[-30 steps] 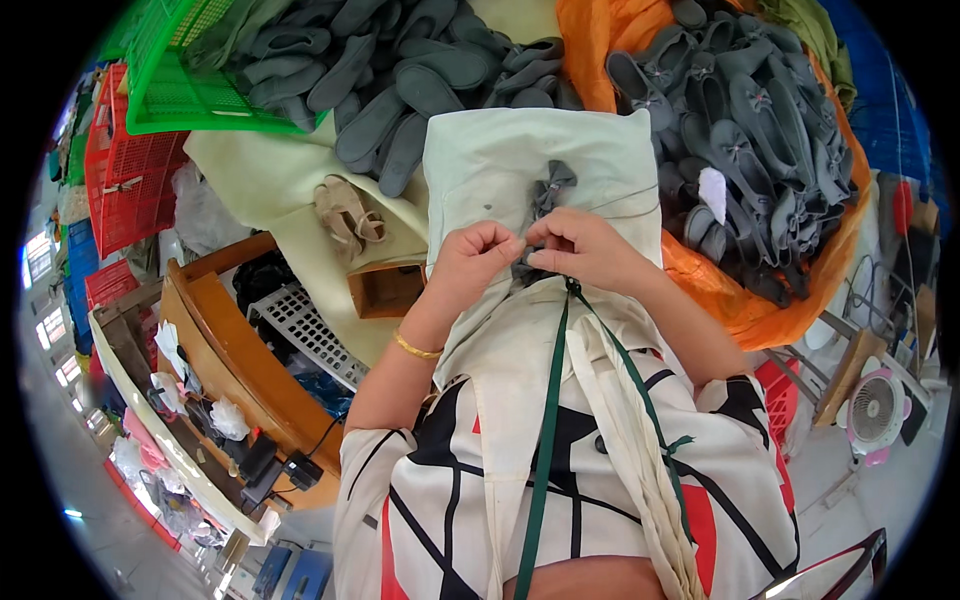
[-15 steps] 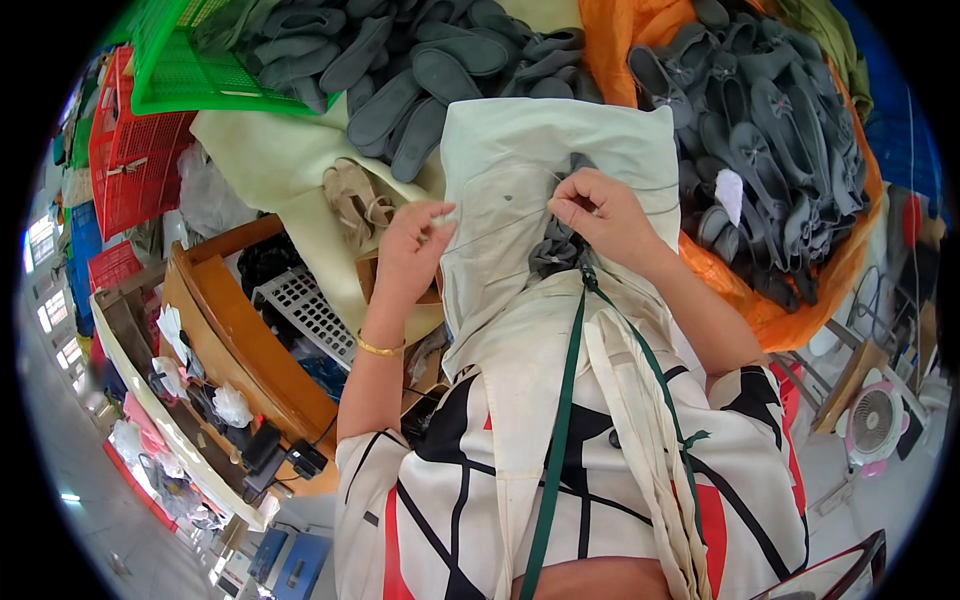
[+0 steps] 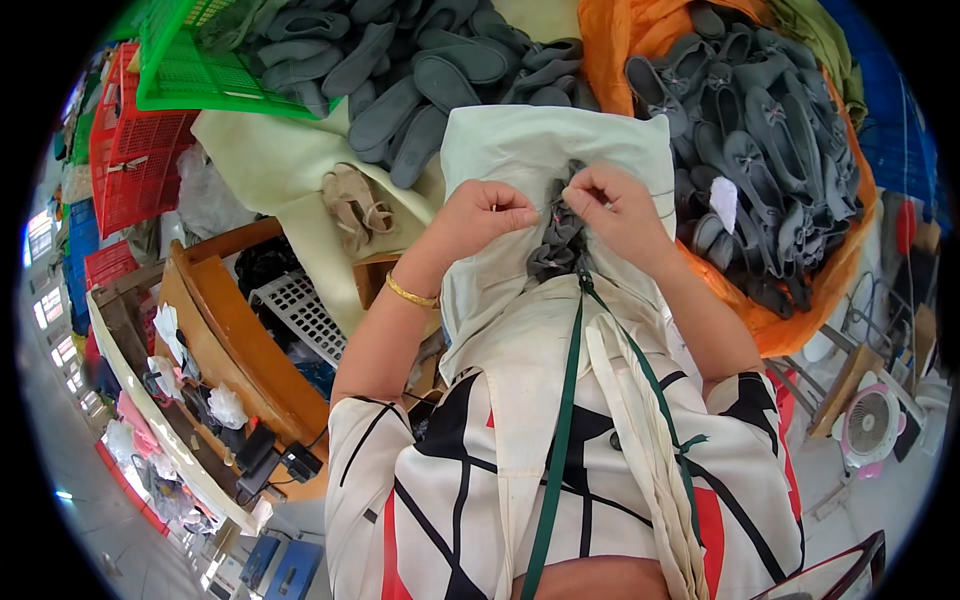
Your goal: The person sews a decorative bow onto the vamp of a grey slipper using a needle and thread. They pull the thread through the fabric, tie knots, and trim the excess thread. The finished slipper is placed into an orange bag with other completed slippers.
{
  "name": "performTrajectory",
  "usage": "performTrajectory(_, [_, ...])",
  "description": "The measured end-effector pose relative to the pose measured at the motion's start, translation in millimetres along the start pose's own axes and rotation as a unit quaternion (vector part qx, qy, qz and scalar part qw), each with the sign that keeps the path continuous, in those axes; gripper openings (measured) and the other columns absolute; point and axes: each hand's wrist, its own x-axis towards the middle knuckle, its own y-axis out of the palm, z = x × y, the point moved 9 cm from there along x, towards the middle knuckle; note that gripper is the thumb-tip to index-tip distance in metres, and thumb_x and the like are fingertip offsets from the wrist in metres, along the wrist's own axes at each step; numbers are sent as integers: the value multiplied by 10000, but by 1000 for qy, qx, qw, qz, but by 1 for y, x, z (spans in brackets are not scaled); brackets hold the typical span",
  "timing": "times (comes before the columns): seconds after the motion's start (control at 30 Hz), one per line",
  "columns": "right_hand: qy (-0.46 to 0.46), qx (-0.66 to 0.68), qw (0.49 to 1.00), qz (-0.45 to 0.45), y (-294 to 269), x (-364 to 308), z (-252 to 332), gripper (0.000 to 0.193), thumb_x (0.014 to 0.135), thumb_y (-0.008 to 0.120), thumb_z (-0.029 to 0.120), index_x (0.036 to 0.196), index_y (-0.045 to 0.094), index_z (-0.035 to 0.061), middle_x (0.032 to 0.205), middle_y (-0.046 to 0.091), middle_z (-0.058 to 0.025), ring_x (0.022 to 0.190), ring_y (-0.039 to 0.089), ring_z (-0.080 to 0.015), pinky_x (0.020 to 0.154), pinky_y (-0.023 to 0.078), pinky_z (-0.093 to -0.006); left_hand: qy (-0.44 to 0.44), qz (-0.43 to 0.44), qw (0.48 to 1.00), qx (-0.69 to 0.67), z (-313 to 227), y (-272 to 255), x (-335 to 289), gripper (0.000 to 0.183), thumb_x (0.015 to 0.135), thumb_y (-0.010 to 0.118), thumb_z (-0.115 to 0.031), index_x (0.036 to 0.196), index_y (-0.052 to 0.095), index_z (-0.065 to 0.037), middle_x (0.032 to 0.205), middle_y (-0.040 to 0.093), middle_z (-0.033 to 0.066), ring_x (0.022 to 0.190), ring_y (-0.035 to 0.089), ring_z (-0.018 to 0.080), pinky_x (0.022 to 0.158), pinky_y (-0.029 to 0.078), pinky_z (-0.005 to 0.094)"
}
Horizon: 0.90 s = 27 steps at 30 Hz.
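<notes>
A small heap of dark grey fabric bows (image 3: pixel 555 258) lies on the pale cloth (image 3: pixel 500 135) spread over my lap. My left hand (image 3: pixel 487 218) is closed in a pinch just left of the heap, thumb and forefinger pointing toward it. Whatever lies between those fingertips is too small to make out. My right hand (image 3: pixel 612 205) is also pinched, its fingertips over the upper part of the heap. What it grips there is hidden by the fingers. A green apron tie (image 3: pixel 560 430) hangs down toward me from the heap's near end.
Dark grey flat shoes (image 3: pixel 440 80) are piled ahead beside a green crate (image 3: pixel 200 85). More grey shoes (image 3: pixel 765 150) fill an orange sack (image 3: pixel 850 260) on the right. A beige sandal pair (image 3: pixel 350 205), a wooden desk (image 3: pixel 245 340) and a small fan (image 3: pixel 868 420) stand around.
My left hand has moved right, from the cloth's left edge to beside the bows. My right hand has shifted slightly right, leaving more of the heap showing.
</notes>
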Motion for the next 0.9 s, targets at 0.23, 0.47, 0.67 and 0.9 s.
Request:
performTrajectory(0.23, [-9,52,997,-48,-37,15,1,125,902,666,125,902,618,9,818,569,14,727,487,-67,658,422,-223,-34,32,989,-137,-25,21,3,138,816,753,-118,880,733,2,826,715,55,742,636,99,709,472,240])
performTrajectory(0.47, [6,77,994,-76,-48,18,-16,128,917,657,125,900,613,6,823,560,46,736,467,-37,655,413,-209,-73,33,975,-209,-4,28,14,136,804,747,-136,866,741,-16,817,728,78,733,645,109,649,401,210])
performTrajectory(0.67, [-63,-117,982,-134,-48,16,-14,137,896,663,159,925,632,28,812,612,-87,711,583,-210,668,476,-312,-77,1,968,-239,14,28,19,98,809,736,-117,859,734,-32,825,725,66,770,646,100,646,400,217])
performTrajectory(0.9, [41,-412,907,80,10,-27,-16,408,888,617,427,866,651,20,855,654,-174,807,635,-375,705,509,-464,-92,-121,929,-337,33,10,11,95,870,699,-131,934,702,-61,881,696,20,765,591,92,691,471,247])
